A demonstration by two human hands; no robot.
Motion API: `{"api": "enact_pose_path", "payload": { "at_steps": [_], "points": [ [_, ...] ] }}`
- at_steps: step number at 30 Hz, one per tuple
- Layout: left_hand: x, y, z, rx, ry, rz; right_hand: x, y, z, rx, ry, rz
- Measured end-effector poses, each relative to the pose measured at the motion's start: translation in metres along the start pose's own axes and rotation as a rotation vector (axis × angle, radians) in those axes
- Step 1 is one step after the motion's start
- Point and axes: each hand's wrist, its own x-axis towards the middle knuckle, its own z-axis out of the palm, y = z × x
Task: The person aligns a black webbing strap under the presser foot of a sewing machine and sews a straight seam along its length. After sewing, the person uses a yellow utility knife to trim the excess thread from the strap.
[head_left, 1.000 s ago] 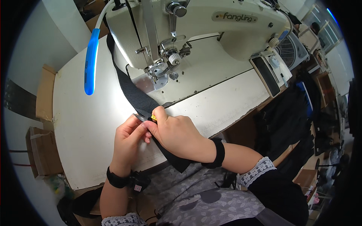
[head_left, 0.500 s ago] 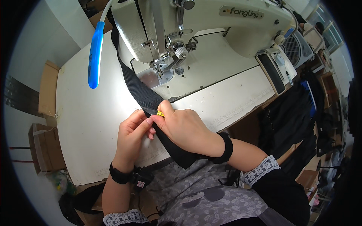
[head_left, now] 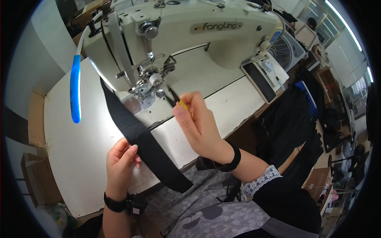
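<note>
A wide black ribbed strap (head_left: 152, 155) runs from beside the sewing machine (head_left: 178, 31) across the table toward my lap. My left hand (head_left: 120, 163) pinches its left edge between thumb and fingers. Lifted off the strap, my right hand (head_left: 201, 129) is closed around small thread snips with yellow on the handle (head_left: 182, 104) and dark blades (head_left: 172, 95). The blades point up and left, near the front of the machine bed, slightly blurred. Most of the snips' handle is hidden in my fingers. The needle and presser foot (head_left: 139, 92) are beyond the strap.
A blue lamp (head_left: 75, 89) hangs at the left over the white table (head_left: 75, 166). On the right of the tabletop rests a dark-screened phone (head_left: 258, 82). Black fabric pieces (head_left: 283, 115) are piled beyond the table's right edge, and a fan (head_left: 282, 51) stands farther back.
My right hand has moved up and right, away from the strap, bringing the snips' blades into sight. The left hand still pinches the strap. The whole view has shifted.
</note>
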Motion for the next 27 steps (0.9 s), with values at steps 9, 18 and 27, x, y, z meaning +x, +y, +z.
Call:
{"api": "enact_pose_path", "payload": {
  "at_steps": [9, 18, 27],
  "points": [
    [0.002, 0.000, 0.006, -0.079, 0.035, -0.008, 0.098, 0.058, -0.163, 0.499, 0.430, 0.206],
    [0.002, 0.009, 0.000, -0.058, 0.058, -0.066, -0.033, 0.033, -0.038, -0.253, -0.398, -0.184],
    [0.009, 0.012, -0.001, -0.126, 0.083, -0.035, -0.051, 0.018, 0.021, -0.290, -0.773, -0.698]
  ]
}}
